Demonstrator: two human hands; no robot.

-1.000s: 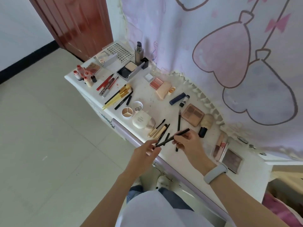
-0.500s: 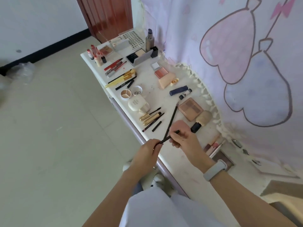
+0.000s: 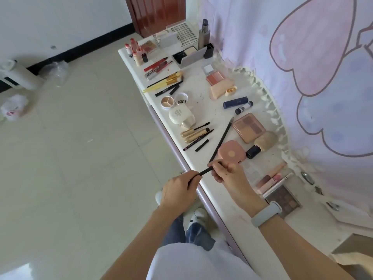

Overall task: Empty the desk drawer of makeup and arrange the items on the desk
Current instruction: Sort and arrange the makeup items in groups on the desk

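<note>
I'm watching both hands meet over the front edge of the white desk (image 3: 201, 81) at six o'clock. My left hand (image 3: 178, 190) pinches one end of a thin black makeup pencil (image 3: 204, 171), fingers curled round it; my right hand (image 3: 228, 172) pinches the other end, so the pencil spans the gap between them, just above the desk edge.

What's new: a round-cornered pink compact with a pale dot on its lid (image 3: 232, 151) now shows at twelve o'clock from my right hand, touching the dark handle of the fluffy tan powder brush (image 3: 262, 143); half a second ago that spot was hidden behind the hand. The long black pencil (image 3: 222, 138) lies flat on the desk, slanting toward one o'clock, where a second ago two dark sticks were up in my fingers. So one is placed, I judge, and the short one is next.

The drawer itself I can't see. Most makeup already lies in rows, so I reckon we're well along.
</note>
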